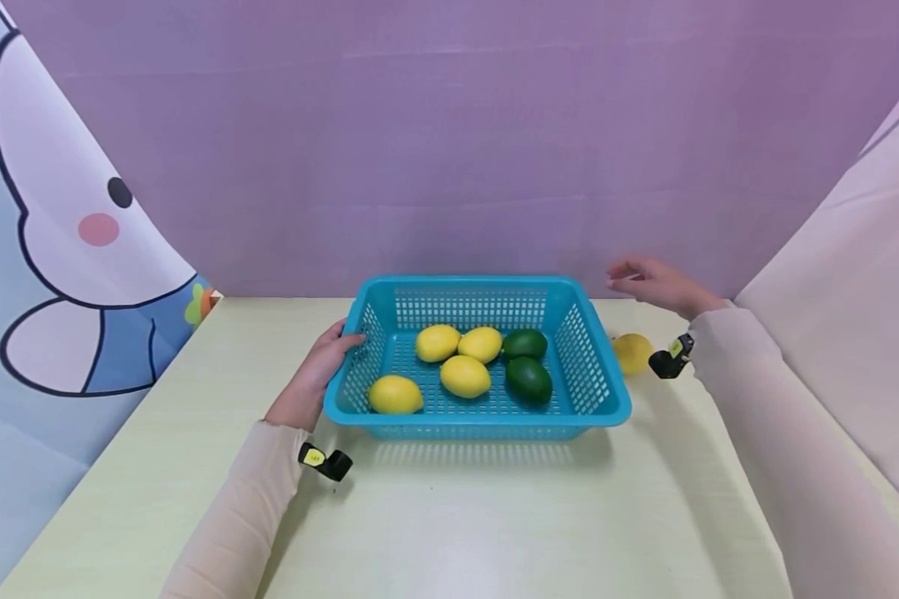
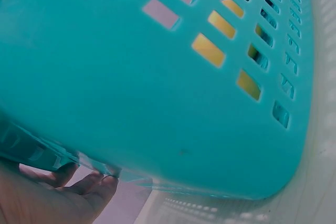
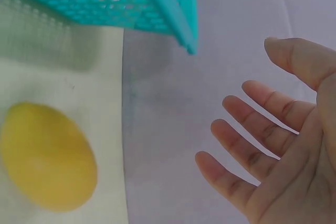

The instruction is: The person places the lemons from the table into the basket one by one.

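A blue plastic basket (image 1: 479,431) with lattice walls holds several lemons (image 1: 465,377) and two dark green fruits (image 1: 528,380). My left hand (image 1: 315,373) grips its left rim, the thumb on the inner side and the fingers (image 2: 86,187) outside. The basket seems raised a little, its shadow falling on the table below. To the right of the basket, my right hand (image 1: 663,287) is in the air with nothing in it, fingers (image 3: 231,179) spread and slightly bent. One more lemon (image 3: 50,156) lies on the table below that hand, outside the basket.
A pale table (image 1: 449,532) extends under everything. Behind it hangs a purple cloth (image 1: 449,150), close to the basket's far side. Printed cloth (image 1: 60,208) with a cartoon figure hangs on the left, and a pale cloth (image 1: 854,283) on the right.
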`<state>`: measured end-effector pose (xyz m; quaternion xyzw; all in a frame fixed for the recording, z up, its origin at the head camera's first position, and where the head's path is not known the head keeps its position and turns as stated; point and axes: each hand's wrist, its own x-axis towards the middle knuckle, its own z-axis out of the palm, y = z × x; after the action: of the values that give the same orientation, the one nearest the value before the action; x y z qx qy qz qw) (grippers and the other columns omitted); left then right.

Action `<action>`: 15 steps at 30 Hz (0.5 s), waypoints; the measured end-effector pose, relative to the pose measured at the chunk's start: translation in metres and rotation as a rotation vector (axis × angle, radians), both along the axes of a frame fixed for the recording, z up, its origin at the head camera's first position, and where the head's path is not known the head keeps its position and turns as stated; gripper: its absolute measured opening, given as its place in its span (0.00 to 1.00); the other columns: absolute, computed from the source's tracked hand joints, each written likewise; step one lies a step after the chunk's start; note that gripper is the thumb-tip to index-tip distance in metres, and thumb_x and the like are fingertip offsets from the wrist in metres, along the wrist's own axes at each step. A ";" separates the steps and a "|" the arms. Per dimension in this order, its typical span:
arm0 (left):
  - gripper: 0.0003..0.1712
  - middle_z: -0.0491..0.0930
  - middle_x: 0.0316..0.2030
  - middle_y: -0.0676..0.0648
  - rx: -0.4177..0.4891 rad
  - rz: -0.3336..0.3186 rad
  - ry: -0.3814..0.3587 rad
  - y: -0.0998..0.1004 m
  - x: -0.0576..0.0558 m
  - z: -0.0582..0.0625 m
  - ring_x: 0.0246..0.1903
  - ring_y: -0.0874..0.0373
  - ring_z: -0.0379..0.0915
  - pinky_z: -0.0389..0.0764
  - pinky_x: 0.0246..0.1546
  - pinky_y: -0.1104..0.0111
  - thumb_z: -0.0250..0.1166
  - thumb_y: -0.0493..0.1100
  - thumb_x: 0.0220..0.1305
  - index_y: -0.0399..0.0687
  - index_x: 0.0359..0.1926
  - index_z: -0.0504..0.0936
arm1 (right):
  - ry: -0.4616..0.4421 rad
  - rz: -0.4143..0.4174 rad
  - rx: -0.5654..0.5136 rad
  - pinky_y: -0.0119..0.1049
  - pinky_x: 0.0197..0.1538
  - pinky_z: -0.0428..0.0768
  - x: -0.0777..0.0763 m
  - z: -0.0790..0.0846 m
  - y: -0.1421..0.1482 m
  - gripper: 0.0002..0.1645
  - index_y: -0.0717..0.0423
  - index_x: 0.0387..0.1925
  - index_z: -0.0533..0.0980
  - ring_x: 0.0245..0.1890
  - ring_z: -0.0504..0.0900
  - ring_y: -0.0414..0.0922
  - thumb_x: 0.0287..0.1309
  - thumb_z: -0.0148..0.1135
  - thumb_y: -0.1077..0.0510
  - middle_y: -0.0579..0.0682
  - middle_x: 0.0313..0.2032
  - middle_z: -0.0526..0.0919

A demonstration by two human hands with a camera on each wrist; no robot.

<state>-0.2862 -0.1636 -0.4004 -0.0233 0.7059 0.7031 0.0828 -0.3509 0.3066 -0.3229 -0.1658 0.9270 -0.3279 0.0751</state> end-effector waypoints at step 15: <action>0.33 0.52 0.70 0.38 -0.027 0.001 0.009 -0.002 -0.001 -0.001 0.66 0.40 0.54 0.62 0.63 0.49 0.45 0.40 0.72 0.45 0.74 0.44 | -0.080 -0.084 0.020 0.59 0.53 0.74 0.005 -0.030 0.020 0.32 0.66 0.59 0.60 0.57 0.65 0.64 0.66 0.52 0.46 0.68 0.59 0.65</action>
<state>-0.2873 -0.1658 -0.4014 -0.0216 0.7155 0.6938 0.0792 -0.3461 0.3264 -0.3533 -0.1130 0.9326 -0.3278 0.0998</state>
